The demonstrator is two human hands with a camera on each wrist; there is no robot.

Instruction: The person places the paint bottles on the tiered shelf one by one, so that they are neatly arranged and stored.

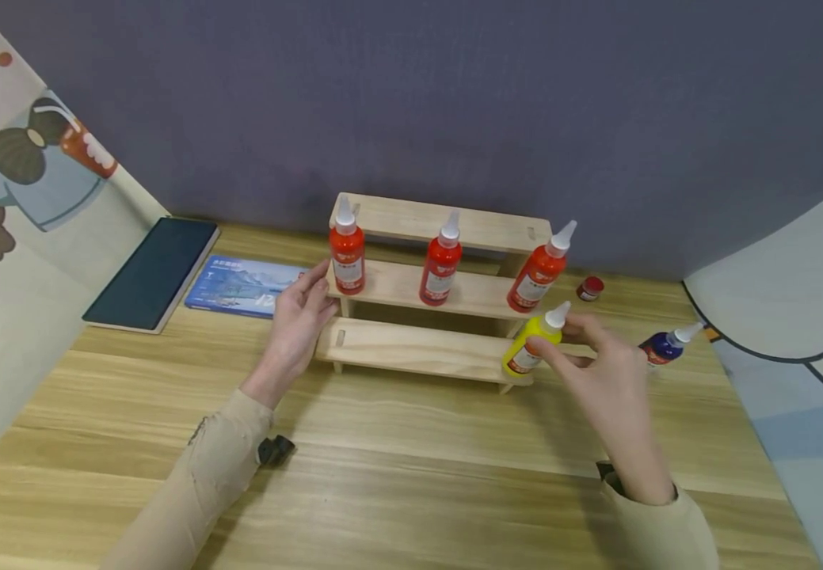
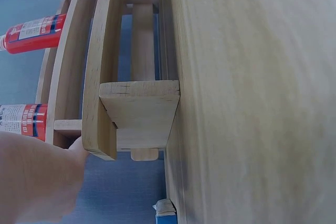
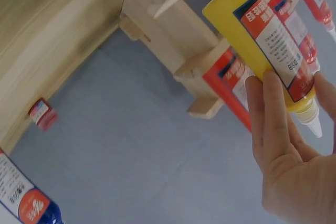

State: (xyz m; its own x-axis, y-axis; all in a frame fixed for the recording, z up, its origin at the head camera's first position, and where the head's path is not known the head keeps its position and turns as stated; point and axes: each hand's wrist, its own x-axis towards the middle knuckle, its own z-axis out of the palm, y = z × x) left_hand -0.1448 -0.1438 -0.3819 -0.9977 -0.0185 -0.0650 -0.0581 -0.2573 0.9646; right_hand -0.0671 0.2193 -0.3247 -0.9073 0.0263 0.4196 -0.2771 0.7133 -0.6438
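Note:
A three-tier wooden rack [image 1: 418,344] stands against the dark wall. Three red squeeze bottles [image 1: 441,273] with white nozzle caps are spaced along its middle shelf. My left hand [image 1: 299,321] holds the left end of that shelf, fingertips beside the leftmost red bottle [image 1: 348,257]; in the left wrist view its thumb lies at the shelf's end. My right hand [image 1: 607,372] pinches a yellow squeeze bottle [image 1: 525,352] between thumb and fingers. This bottle leans to the right, its base over the right end of the lowest shelf. In the right wrist view its printed label [image 3: 278,45] shows.
On the right side lie a small red-lidded jar [image 1: 589,288] and a dark blue squeeze bottle [image 1: 661,347]. To the left are a dark-covered flat book or tablet [image 1: 150,273] and a blue printed box [image 1: 243,286]. Patterned panels [image 1: 789,317] border the wooden table [image 1: 411,491].

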